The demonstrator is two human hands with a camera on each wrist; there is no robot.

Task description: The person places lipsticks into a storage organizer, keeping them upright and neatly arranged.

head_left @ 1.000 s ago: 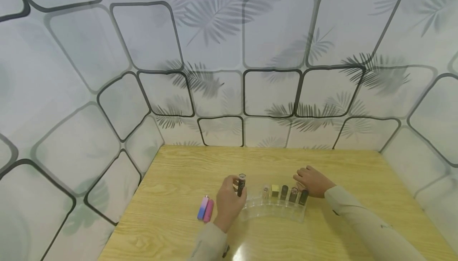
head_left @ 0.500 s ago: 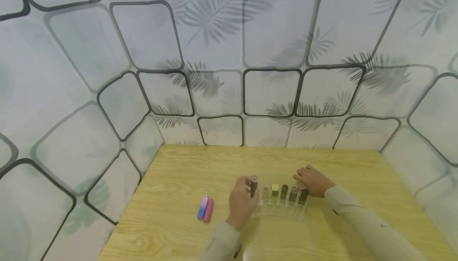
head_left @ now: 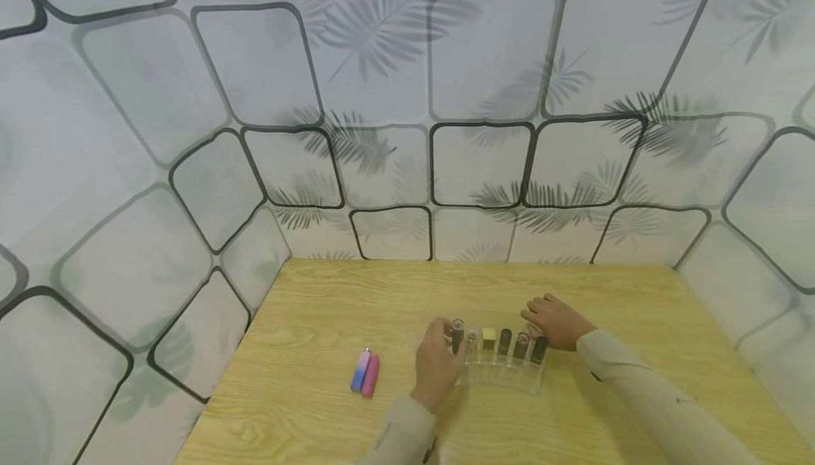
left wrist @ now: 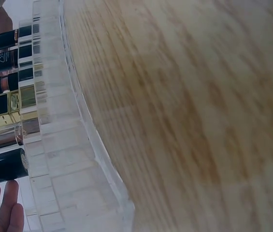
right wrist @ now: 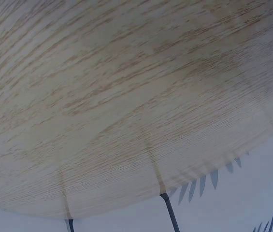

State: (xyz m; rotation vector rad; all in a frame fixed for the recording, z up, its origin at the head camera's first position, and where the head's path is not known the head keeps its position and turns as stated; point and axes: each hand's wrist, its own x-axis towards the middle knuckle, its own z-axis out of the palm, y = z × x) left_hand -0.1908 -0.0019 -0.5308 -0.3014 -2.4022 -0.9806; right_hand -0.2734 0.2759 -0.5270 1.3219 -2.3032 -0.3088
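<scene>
My left hand (head_left: 438, 366) holds a dark lipstick tube (head_left: 457, 337) upright between thumb and fingers at the left part of a clear stepped lipstick rack (head_left: 503, 376). In the left wrist view, the black lipstick's (left wrist: 7, 166) base is right at the rack's (left wrist: 68, 159) upper row; I cannot tell whether it sits in a slot. Several lipsticks stand along that row, among them a gold-capped one (head_left: 488, 338) and a black one (head_left: 539, 350) at the right end. Beside that end rests my right hand (head_left: 556, 322), fingers loosely bent, with no object seen in it.
On the wooden table (head_left: 305, 408), left of the rack, lie a pink-to-blue tube (head_left: 360, 370) and a pink tube (head_left: 371, 377) side by side. Patterned walls (head_left: 395, 235) bound the table at the back and sides.
My left hand has moved right with the lipstick and lowered it slightly, toward the other lipsticks in the rack's upper row. My right hand has stayed in place.
</scene>
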